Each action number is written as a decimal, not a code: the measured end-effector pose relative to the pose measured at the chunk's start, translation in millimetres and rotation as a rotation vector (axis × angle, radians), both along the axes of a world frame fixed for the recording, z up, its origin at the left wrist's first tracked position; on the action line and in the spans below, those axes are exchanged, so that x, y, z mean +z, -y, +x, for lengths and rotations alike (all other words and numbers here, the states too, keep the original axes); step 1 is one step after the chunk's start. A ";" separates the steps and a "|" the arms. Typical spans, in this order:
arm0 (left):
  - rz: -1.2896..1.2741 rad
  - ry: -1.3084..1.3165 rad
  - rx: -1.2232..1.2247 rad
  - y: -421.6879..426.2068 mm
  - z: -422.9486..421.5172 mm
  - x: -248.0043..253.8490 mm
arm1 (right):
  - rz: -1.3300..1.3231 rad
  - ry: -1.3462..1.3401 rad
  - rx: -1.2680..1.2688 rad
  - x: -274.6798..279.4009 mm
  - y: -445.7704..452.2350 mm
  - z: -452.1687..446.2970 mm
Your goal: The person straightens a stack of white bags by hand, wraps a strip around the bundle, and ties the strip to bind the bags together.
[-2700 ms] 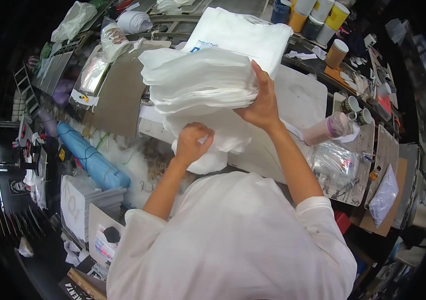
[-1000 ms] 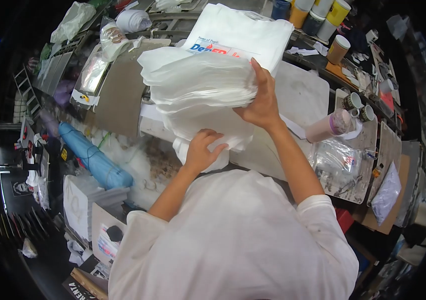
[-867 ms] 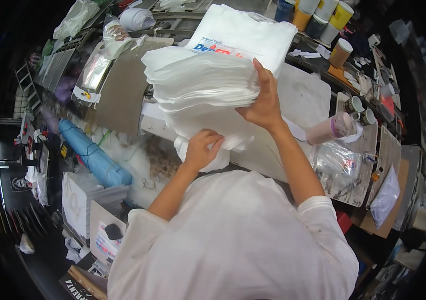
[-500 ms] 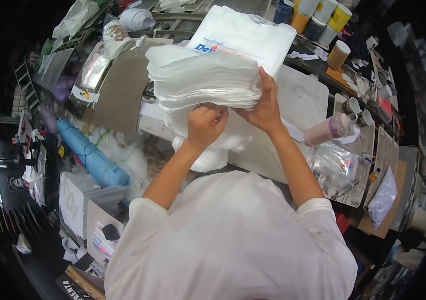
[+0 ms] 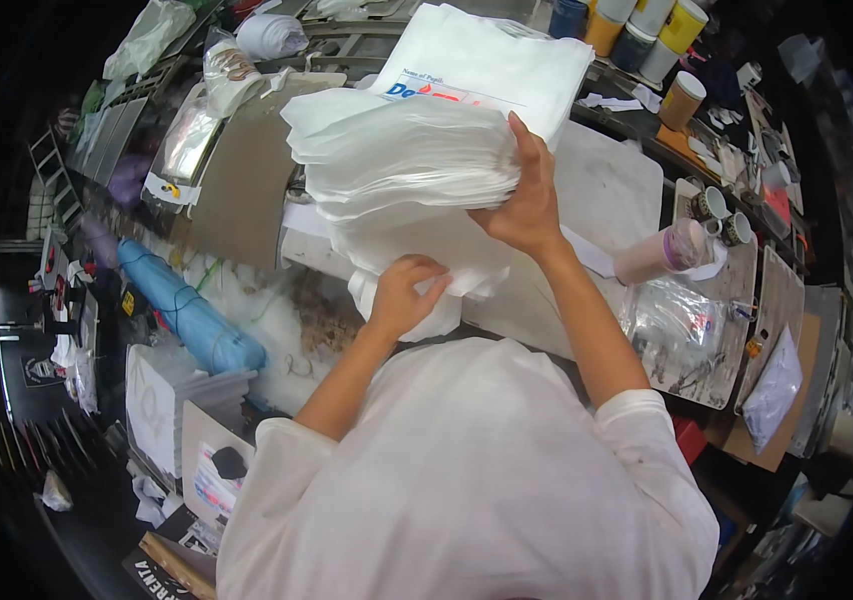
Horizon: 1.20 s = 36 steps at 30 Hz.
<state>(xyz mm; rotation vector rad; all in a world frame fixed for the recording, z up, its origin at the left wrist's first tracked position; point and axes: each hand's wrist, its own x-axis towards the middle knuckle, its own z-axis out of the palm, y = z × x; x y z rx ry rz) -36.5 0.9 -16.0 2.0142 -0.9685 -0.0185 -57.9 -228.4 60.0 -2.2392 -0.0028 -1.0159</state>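
A thick folded stack of thin white printed sheets (image 5: 406, 155), cloth-like or plastic, is raised in front of me with its layered edges facing me. My right hand (image 5: 528, 205) grips its right edge, thumb below and fingers up along the side. Lower down, my left hand (image 5: 406, 297) has thumb and forefinger pinched together at a loose white sheet (image 5: 421, 245) hanging under the stack; the exact contact is hard to make out. Behind the fold lies a flat white sheet (image 5: 506, 65) with blue and red lettering, partly hidden.
To the right stand a pink-lidded container (image 5: 661, 252), patterned mugs (image 5: 708, 204) and several paint tubs (image 5: 681, 100). A clear plastic packet (image 5: 681, 320) lies on a board nearby. At the left are a brown board (image 5: 236, 190) and a blue wrapped roll (image 5: 191, 310).
My left hand has moved down from the stack's lower edge, toward me. My right hand keeps its grip, and the stack has shifted slightly left.
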 end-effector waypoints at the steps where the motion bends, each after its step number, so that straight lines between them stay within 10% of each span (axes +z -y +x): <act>1: 0.003 0.005 -0.021 -0.3 2.6 0.0 | -0.007 -0.008 -0.004 0.6 -0.7 -0.5; 10: -0.231 0.436 0.160 48.0 43.0 49.1 | -0.039 -0.026 0.082 -7.9 6.6 -11.9; 26: -0.047 0.031 0.038 0.8 -3.2 -5.7 | -0.002 0.059 -0.006 -3.6 1.4 1.4; 36: -0.245 0.559 0.166 40.4 50.5 42.6 | -0.134 -0.018 0.118 -3.6 6.6 -12.1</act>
